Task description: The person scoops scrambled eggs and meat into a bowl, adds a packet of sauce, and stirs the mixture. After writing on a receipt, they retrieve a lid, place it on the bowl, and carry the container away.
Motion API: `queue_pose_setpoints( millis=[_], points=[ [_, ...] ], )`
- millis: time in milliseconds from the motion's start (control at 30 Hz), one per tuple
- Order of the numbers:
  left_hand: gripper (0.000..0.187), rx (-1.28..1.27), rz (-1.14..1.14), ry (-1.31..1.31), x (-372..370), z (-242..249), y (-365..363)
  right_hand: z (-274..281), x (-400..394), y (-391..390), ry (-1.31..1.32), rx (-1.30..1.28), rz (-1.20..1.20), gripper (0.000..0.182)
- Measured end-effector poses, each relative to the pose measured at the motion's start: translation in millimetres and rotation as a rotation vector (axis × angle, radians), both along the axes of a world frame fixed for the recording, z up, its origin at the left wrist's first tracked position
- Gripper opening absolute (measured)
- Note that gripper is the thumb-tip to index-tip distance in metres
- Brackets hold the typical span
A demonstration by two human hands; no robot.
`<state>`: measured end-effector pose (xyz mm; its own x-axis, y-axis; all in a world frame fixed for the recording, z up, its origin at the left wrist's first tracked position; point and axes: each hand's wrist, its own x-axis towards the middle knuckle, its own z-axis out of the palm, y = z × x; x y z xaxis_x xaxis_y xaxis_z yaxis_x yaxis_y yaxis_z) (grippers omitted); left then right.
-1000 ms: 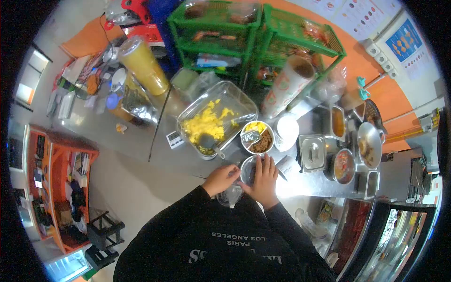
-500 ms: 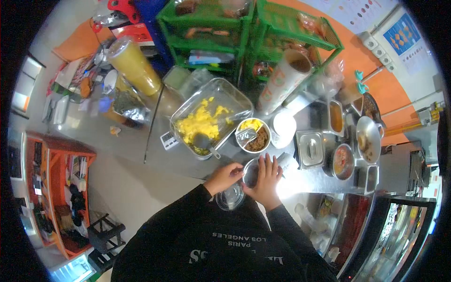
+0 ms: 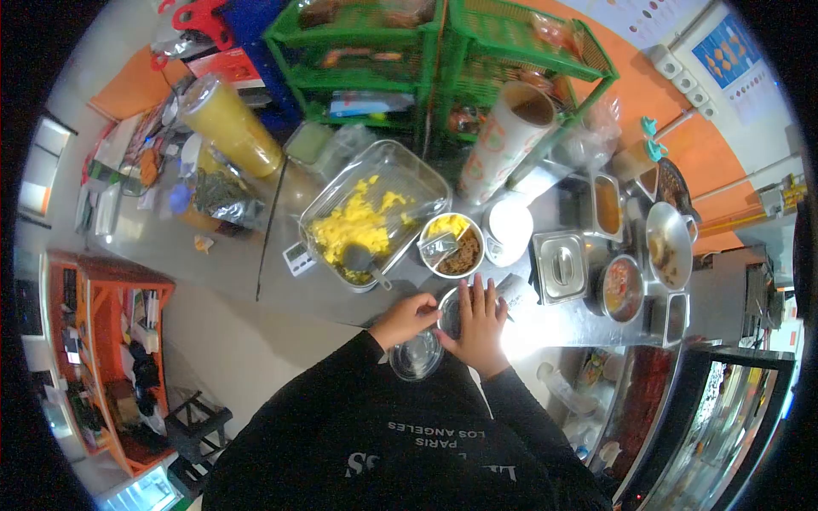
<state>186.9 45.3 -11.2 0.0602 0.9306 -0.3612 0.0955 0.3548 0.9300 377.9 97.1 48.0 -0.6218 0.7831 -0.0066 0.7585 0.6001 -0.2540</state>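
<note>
At the front edge of the counter is a round, clear lid-like piece with a pale rim (image 3: 449, 313), partly covered by my hands. My left hand (image 3: 407, 320) is closed, its thumb and fingertips pinched at the left side of that rim. Flat across the right side lies my right hand (image 3: 480, 330), fingers stretched out and apart. Another clear round plastic lid or cup (image 3: 417, 356) sits just below, close to my body. Directly beyond stands a white bowl (image 3: 429, 266) with scrambled egg, dark minced food and a clear packet in it.
A clear tub (image 3: 436, 180) of scrambled egg with a ladle (image 3: 358, 258) stands behind, beside a small timer (image 3: 298, 259). To the right are a white scale-like device (image 3: 509, 228), a lidded steel pan (image 3: 561, 266) and a pan of food (image 3: 669, 251). Green racks (image 3: 358, 81) stand behind.
The view has shifted slightly, so the counter items appear a little further left. My right fingers lie a bit straighter over the rim; my left hand keeps its pinch.
</note>
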Motion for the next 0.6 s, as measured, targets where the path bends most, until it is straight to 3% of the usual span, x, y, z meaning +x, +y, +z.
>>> queue_pose_setpoints(
  millis=[133,333,433,567,600],
  points=[
    [0.033,0.012,0.026,-0.02,2,-5,-1,3,-2,0,-0.001,0.014,-0.006,0.095],
    [0.035,0.064,0.006,0.206,-18,1,-17,-3,5,-3,0.023,0.086,-0.07,0.078],
    [0.032,-0.089,-0.031,0.177,-37,17,-40,-26,24,12,0.093,0.169,-0.123,0.071],
    [0.027,-0.062,-0.054,-0.075,-62,31,-72,-10,30,33,0.075,0.29,-0.109,0.06],
    [0.026,-0.046,0.01,-0.072,-61,43,-78,-3,25,31,0.22,0.146,-0.054,0.06]
  ],
)
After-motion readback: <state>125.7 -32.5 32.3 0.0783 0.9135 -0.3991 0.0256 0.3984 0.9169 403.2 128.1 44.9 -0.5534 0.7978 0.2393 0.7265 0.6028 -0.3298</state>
